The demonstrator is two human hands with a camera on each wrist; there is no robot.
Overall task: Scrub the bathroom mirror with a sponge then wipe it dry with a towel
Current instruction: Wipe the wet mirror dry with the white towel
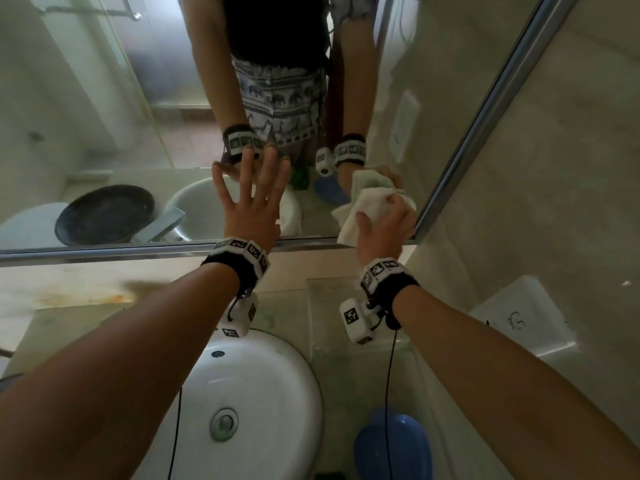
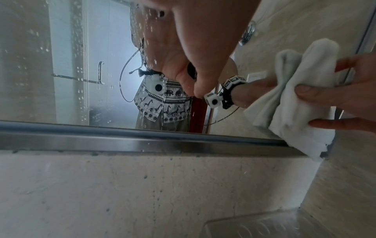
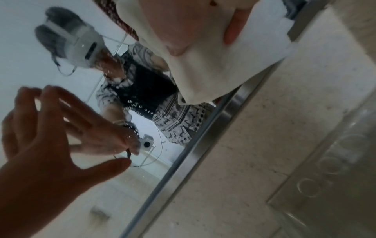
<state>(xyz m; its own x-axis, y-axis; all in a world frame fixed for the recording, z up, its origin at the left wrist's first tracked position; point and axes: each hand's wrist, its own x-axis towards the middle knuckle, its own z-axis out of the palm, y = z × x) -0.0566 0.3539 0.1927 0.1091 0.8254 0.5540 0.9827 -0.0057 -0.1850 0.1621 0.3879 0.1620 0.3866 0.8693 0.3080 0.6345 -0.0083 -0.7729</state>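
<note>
The mirror (image 1: pixel 145 109) fills the wall ahead, edged by a metal frame (image 1: pixel 104 252). My left hand (image 1: pixel 251 199) lies flat on the glass near its lower edge, fingers spread and straight. My right hand (image 1: pixel 384 220) grips a bunched white towel (image 1: pixel 367 206) and presses it on the mirror's lower right corner. In the left wrist view the towel (image 2: pixel 293 99) hangs over the frame (image 2: pixel 142 143), and water drops (image 2: pixel 81 70) dot the glass. In the right wrist view the towel (image 3: pixel 213 69) sits under my fingers, and my left hand (image 3: pixel 52 133) rests on the glass. No sponge is in view.
A white basin (image 1: pixel 263 403) sits below my arms, with a blue bowl (image 1: pixel 394 448) to its right on the counter. A wall fixture (image 1: pixel 523 317) juts out at the right. The mirror reflects a dark pan (image 1: pixel 104 213), a shower door and the person.
</note>
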